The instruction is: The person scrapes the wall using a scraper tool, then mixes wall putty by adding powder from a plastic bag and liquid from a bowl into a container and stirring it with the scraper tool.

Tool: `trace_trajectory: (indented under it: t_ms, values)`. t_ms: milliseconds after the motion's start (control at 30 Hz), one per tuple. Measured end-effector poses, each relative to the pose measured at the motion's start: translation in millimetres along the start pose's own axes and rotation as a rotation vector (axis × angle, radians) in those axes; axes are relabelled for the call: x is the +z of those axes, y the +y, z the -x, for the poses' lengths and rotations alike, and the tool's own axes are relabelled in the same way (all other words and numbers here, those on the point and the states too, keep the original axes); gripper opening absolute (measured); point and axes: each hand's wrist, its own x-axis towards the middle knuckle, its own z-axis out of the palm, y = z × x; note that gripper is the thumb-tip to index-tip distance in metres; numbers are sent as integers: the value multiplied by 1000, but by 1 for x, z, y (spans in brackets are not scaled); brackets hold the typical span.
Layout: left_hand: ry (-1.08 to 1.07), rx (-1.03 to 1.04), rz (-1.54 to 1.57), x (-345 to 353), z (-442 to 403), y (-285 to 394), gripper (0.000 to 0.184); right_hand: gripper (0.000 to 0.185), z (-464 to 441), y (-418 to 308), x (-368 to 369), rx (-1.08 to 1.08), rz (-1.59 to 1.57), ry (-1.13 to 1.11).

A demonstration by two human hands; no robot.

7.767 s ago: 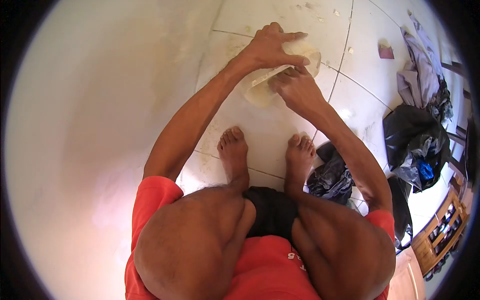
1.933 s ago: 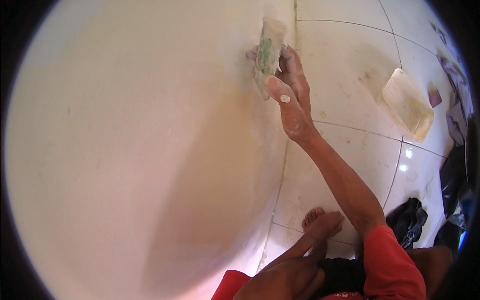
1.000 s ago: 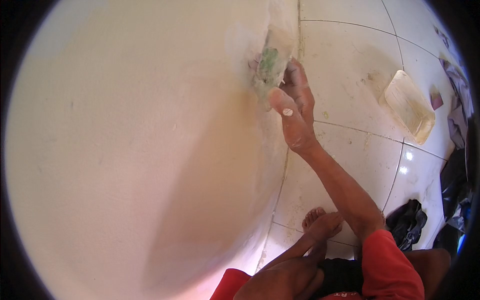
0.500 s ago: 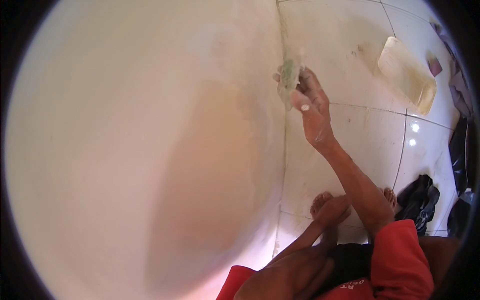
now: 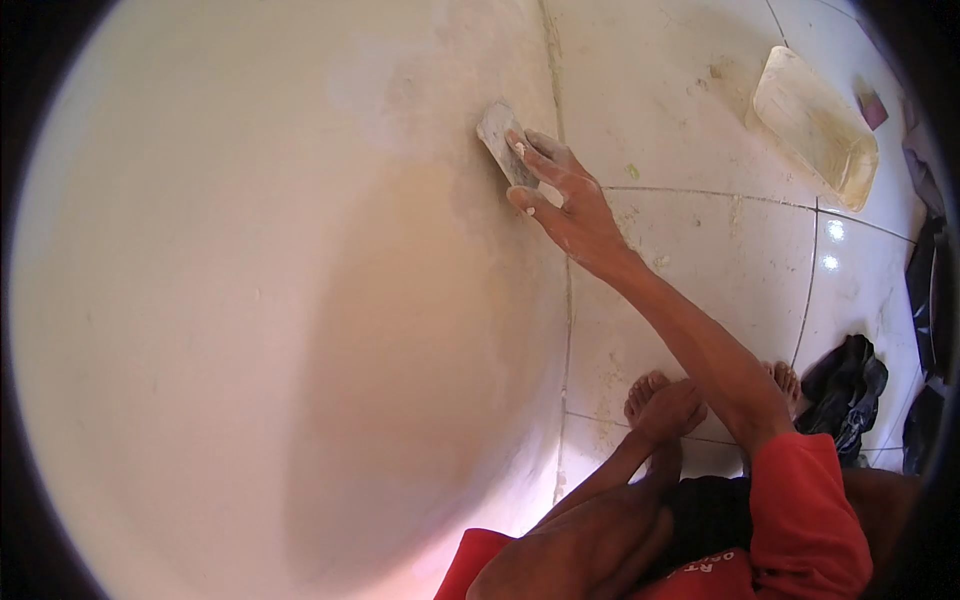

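Note:
A whitish, dust-covered sanding block [image 5: 497,125] lies flat against the pale wall [image 5: 200,300], close to where it meets the floor. My right hand [image 5: 560,185] grips the block, thumb at the lower edge and fingers over its back. White powder coats those fingertips. Lower down, my left hand [image 5: 672,410] rests by my foot [image 5: 645,388], its fingers curled in and the palm hidden. Around the block the wall has smudged greyish patches.
On the tiled floor [image 5: 700,250] to the right stands a stained rectangular plastic tray [image 5: 810,125]. A small pink piece [image 5: 872,110] is past it. A crumpled black plastic bag [image 5: 848,395] sits beside my other foot [image 5: 783,380]. Crumbs and dust dot the tiles.
My right hand has moved left from the wall's foot and turned over, bringing the block flat onto the wall. The green side of the block is now out of sight. My left hand stays put.

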Motion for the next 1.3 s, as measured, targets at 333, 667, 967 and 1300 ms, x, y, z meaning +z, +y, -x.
trace_trajectory:
  t_ms: [333,667,967,1300]
  values:
    - [22,50,-6,1,2,-5,17,49,-8,-5,9,3,218,27]
    - [27,26,9,-1,-1,2,17,52,18,-7,-12,84,445,-164]
    - [10,23,-1,1,-1,-3,21,68,-9,-28,-43,429,124,-127]
    - [32,66,-41,2,1,-4,24,65,-15,1,-14,231,531,-212]
